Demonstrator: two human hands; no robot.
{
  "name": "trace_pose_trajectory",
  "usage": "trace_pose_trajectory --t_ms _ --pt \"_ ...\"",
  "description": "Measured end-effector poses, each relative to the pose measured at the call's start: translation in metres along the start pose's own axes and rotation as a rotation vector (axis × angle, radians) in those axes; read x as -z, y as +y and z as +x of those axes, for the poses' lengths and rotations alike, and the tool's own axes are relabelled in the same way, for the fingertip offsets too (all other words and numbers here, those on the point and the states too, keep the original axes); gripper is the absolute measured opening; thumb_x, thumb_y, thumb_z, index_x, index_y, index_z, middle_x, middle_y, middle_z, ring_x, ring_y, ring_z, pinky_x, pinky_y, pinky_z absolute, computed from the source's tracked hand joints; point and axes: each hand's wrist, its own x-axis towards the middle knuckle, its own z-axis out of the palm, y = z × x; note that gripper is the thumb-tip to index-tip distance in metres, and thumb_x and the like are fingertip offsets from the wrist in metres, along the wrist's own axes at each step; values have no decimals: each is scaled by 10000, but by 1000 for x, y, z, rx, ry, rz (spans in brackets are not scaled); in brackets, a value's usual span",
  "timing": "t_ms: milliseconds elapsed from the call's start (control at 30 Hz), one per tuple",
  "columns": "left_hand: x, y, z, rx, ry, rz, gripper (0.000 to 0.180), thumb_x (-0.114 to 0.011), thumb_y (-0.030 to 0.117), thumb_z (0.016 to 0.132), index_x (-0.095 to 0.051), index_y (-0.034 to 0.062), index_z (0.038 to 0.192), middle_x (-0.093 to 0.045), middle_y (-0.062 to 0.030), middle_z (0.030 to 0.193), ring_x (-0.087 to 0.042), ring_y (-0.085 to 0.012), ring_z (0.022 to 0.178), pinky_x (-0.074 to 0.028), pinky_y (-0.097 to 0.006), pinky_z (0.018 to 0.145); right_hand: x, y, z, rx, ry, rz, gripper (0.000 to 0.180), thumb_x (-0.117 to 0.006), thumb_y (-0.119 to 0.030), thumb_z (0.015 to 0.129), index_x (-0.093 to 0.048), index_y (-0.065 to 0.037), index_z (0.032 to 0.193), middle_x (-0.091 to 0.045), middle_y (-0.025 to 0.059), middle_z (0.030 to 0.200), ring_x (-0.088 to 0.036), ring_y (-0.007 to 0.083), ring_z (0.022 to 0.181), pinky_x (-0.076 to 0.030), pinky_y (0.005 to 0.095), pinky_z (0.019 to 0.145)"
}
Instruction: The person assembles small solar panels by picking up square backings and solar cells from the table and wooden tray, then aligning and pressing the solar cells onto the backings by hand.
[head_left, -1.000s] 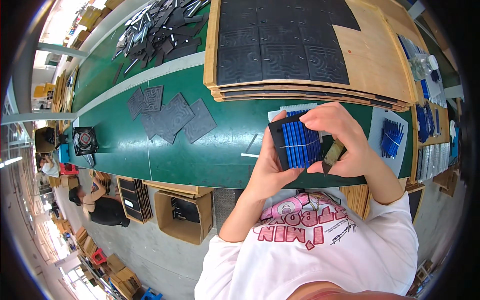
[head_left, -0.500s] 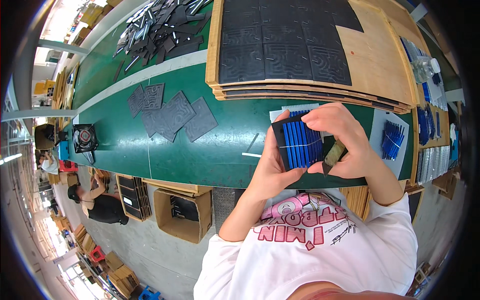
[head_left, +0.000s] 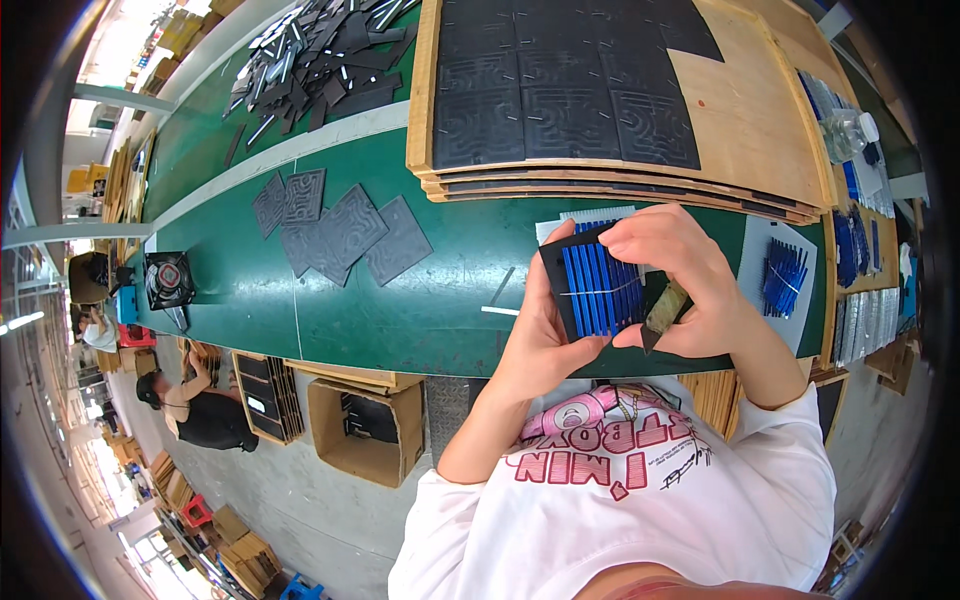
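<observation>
My left hand (head_left: 540,335) holds a black square tray (head_left: 590,285) from below and on its left side. Several blue strips crossed by a thin silver wire lie on the tray. My right hand (head_left: 685,275) grips the tray's right edge, with the fingers curled over its top. A small yellowish object (head_left: 667,308) shows under my right palm. Both hands hover over the green table (head_left: 440,300), close to my chest.
A stack of wooden boards (head_left: 620,170) with black patterned squares lies just beyond my hands. More blue strips (head_left: 783,277) rest on a white sheet at the right. Loose black squares (head_left: 340,235) lie to the left, a small fan (head_left: 167,280) farther left. A person (head_left: 205,410) sits below by cardboard boxes.
The hands and the tray have stayed almost still; my right fingers have shifted slightly along the tray's top edge.
</observation>
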Motion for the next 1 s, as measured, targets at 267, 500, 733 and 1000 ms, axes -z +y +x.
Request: trace_pose_trajectory --t_ms 267,500,733,1000 --pt "-2 -4 1 19 -12 -42 1105 -636 -170 619 -144 129 1562 -414 -159 1445 -497 -335 1315 -455 -452 1066 1 3 2 2 -6 5 717 -877 -150 571 -595 -105 1229 -641 97 1186 -620 329 1062 -539 411 870" --pt "-5 -4 0 -22 -72 -39 1073 -564 -262 705 -65 124 1573 -398 -154 1458 -495 -290 1320 -454 -423 1079 0 8 -4 16 -32 39 825 -852 -75 496 -562 -118 1268 -613 106 1223 -608 343 1076 -556 407 837" --pt "-15 4 -1 14 7 -55 1081 -652 -216 677 -122 109 1561 -415 -142 1440 -501 -295 1308 -455 -425 1071 0 10 -6 15 -27 36 835 -852 -76 499 -554 -120 1279 -608 107 1217 -605 344 1086 -558 408 839" --pt "-15 4 -1 47 66 -62 1085 -675 -185 632 -174 107 1549 -431 -134 1421 -504 -307 1299 -450 -434 1068 -1 11 -6 40 -16 30 663 -876 -334 692 -578 -57 1215 -654 156 1167 -636 332 1052 -489 462 915"
